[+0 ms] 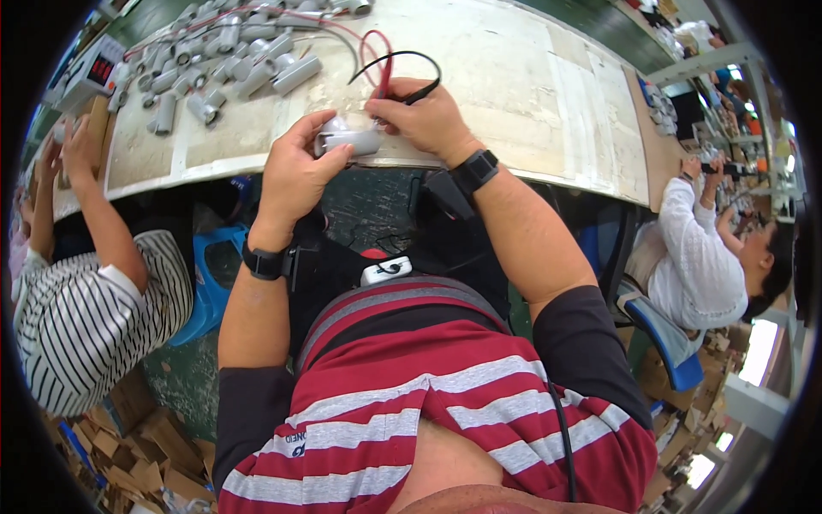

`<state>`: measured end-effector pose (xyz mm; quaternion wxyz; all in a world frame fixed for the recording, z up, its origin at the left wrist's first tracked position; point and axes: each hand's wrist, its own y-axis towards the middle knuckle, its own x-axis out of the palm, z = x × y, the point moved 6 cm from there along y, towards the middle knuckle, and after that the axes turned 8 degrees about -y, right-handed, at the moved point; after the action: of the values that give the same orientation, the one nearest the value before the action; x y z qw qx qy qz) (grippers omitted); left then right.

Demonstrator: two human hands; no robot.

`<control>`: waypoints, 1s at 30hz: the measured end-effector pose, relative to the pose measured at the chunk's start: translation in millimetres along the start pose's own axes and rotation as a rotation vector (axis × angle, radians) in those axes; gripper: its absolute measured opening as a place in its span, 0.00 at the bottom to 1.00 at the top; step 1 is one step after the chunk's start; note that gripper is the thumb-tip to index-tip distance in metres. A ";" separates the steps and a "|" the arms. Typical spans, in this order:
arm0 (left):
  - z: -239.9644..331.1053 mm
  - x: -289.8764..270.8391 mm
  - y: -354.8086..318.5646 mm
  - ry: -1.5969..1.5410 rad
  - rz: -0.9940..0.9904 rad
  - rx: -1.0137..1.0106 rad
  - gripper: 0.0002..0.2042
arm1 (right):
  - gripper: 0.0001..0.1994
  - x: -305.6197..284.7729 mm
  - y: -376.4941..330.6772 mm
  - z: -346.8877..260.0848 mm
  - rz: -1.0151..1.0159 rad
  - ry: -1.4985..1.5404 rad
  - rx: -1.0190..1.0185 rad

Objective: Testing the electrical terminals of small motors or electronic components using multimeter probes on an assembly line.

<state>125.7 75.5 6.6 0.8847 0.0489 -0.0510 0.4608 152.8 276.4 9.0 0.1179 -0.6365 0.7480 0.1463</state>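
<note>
My left hand (295, 176) is closed around a grey cylindrical housing (363, 142), thumb along its near side, just over the table's front edge. A shorter grey part sticks up from the housing beside my fingers. My right hand (425, 122) pinches a red test lead (385, 73) and a black test lead (421, 56) at the housing's right end. What the lead tips touch is too small to make out. Both leads loop up and run left across the table.
Many similar grey housings (227, 64) lie heaped on the pale table (531, 94) at the back left. A box with a red display (96, 70) stands at the far left. Co-workers sit on both sides, one near a blue stool (210, 291). Cardboard boxes (163, 450) lie on the floor.
</note>
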 end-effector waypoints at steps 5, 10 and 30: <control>-1.3 -0.1 2.6 0.072 -0.010 0.000 0.27 | 0.08 0.5 1.8 3.5 0.027 0.039 -0.061; -4.0 -2.5 0.8 0.062 0.014 -0.067 0.27 | 0.08 0.0 -1.7 2.9 0.038 0.059 -0.009; -12.8 -5.4 3.5 -0.012 -0.062 0.010 0.26 | 0.12 -3.2 0.0 -3.2 0.071 -0.030 0.010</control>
<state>120.4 74.9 -6.6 0.8979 0.0574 -0.0525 0.4334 153.4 278.2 13.1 0.1270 -0.6066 0.7691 0.1560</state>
